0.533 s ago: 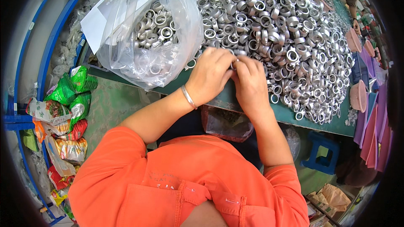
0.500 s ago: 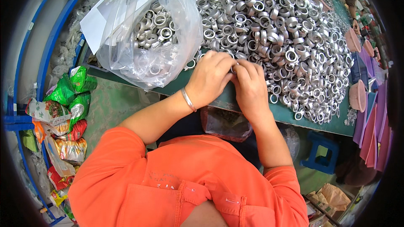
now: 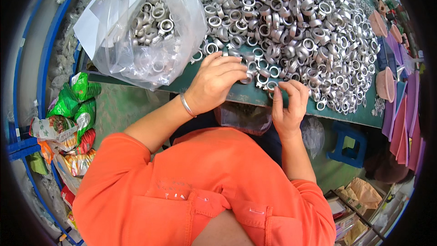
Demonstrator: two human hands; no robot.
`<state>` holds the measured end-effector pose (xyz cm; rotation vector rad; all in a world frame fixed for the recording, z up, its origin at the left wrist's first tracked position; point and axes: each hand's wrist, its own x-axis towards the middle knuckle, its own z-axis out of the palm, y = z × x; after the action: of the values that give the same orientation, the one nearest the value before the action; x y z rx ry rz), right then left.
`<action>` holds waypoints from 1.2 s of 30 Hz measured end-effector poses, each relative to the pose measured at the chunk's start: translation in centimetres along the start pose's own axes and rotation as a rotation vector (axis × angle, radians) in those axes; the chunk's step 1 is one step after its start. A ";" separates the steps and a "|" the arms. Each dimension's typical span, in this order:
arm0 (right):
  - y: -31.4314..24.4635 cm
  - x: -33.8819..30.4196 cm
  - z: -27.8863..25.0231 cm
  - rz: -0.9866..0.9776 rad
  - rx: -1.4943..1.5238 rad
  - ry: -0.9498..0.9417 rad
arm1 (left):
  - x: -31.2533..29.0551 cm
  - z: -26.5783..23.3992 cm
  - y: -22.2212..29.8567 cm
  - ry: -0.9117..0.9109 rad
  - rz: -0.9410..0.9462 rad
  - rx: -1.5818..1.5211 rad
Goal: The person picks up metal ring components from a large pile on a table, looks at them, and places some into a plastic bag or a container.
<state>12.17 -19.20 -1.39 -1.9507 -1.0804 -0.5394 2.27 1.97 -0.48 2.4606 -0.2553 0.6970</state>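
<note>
A large heap of silver-grey metal ring clamps [image 3: 300, 32], each a round band with a small lug, covers the table before me. At the heap's near edge, my left hand [image 3: 213, 81] has its fingers stretched out, the tips against a few loose rings [image 3: 248, 76]; its thumb is hidden. My right hand [image 3: 291, 105] is beside the table's front edge, thumb and fingers apart, with the fingertips near another loose ring [image 3: 271, 85]. Nothing shows in its grasp. A clear plastic bag [image 3: 182, 59] holding more rings [image 3: 157, 16] stands left of my left hand.
The green table's front edge [image 3: 350, 117] runs just below the heap. Green and red packets [image 3: 82, 105] lie by the blue rack [image 3: 48, 54] at left. A blue stool [image 3: 348, 143] stands under the table's right side. Pink baskets [image 3: 385, 84] and purple panels are at far right.
My hands were together at the heap's edge and are now apart, the right one lower and further right. Loose rings now show between them. The view has shifted slightly.
</note>
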 end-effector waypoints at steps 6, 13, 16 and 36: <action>-0.6 -0.9 -0.8 0.211 0.068 -0.226 | -0.7 0.0 0.6 -0.005 0.004 0.033; -0.3 -0.9 -0.2 0.084 0.192 -0.211 | -0.1 1.7 2.9 -0.008 -0.132 -0.032; -0.6 -1.2 -1.0 0.109 0.210 -0.122 | -0.8 1.9 2.5 0.004 -0.125 -0.064; 1.3 -0.1 -2.3 0.214 0.422 -0.275 | -2.9 2.2 1.3 0.272 -0.052 0.111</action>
<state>13.25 -21.54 -0.70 -1.7612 -1.0352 0.0759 0.27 -0.29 -2.95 2.4294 -0.0492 1.0349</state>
